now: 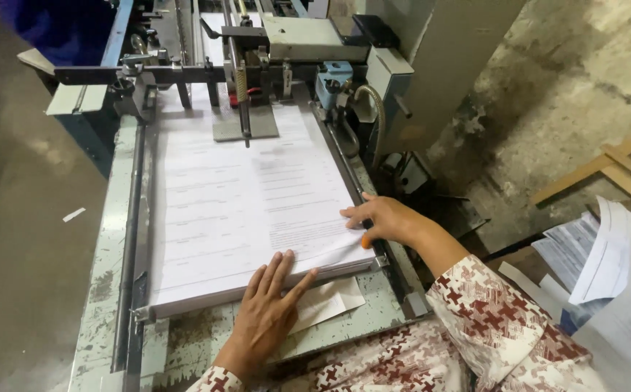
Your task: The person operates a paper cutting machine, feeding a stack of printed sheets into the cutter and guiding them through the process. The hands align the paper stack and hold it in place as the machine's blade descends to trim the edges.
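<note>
The paper stack (246,210) lies flat on the machine bed (105,276), long axis running away toward the feeder head (286,43). The left hand (264,312) presses its near edge, fingers spread flat; the right hand (384,220) rests on its right edge, fingers loosely curled, gripping nothing.

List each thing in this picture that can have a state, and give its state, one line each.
Paper stack: flat on the feed table, printed side up.
Left hand: open, fingers spread on the stack's near edge.
Right hand: resting on the stack's right edge.
Loose sheets: piled unevenly at right.
</note>
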